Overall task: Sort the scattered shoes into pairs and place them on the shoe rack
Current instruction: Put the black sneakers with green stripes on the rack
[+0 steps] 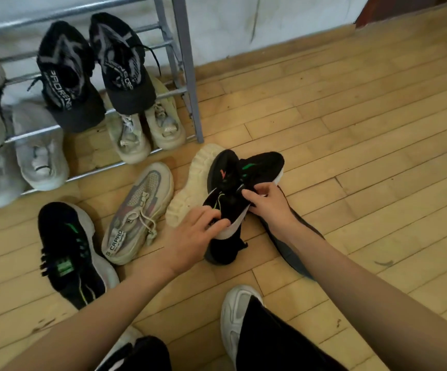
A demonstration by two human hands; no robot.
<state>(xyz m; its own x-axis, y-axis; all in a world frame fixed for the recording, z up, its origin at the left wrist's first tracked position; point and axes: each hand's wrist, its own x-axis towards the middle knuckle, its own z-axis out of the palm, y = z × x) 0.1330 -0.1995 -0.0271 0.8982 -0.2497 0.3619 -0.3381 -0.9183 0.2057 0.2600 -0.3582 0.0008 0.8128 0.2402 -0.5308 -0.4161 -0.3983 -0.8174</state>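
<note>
Two black sneakers lie crossed on the wooden floor: one with a red mark (223, 172) and one with a green mark (263, 164). My left hand (192, 234) grips the heel of the red-marked sneaker. My right hand (266, 203) pinches the collar of the green-marked one. A cream sneaker on its side (190, 183) lies just left of them, a beige mesh sneaker (139, 210) beside it, and another black sneaker with green accents (69, 250) at the left. The grey metal shoe rack (187, 76) holds a black pair (93, 68) and a cream pair (147, 127).
Grey and white shoes (40, 156) fill the rack's left side. My own feet in white shoes (239, 314) stand at the bottom. A white wall (270, 20) runs behind the rack, with wooden floor (350, 129) to the right.
</note>
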